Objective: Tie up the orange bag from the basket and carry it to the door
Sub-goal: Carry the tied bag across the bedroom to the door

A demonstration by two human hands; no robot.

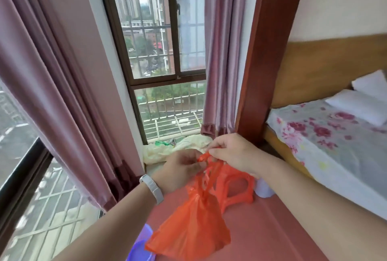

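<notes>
Bag [192,214]: orange plastic, hanging in the air in front of you, its body bunched and drooping, its thin handles drawn up to your two hands. Your left hand [180,168], just left of the bag's top, is closed in a pinch on one handle strip; a white band [152,187] circles that wrist. Your right hand [228,151], just right of the bag's top and a little higher, is closed in a pinch on the other strip. The two hands nearly touch above the bag, with the handle loops twisted between them.

Behind the bag, partly hidden by it, stands an orange stool [236,185] on the red floor [272,229]. Just right of the stool, a pale cylinder shows beneath your right forearm; what it is cannot be told. Below and left of the bag, a purple basin [138,250] sits at the frame's lower edge. Beyond the bag, cream cloth [167,149] lies at the foot of the barred window [159,51], which mauve curtains [52,93] flank. Right of the bag, well apart, a bed [335,145] carries a floral sheet and white pillows [360,105].
</notes>
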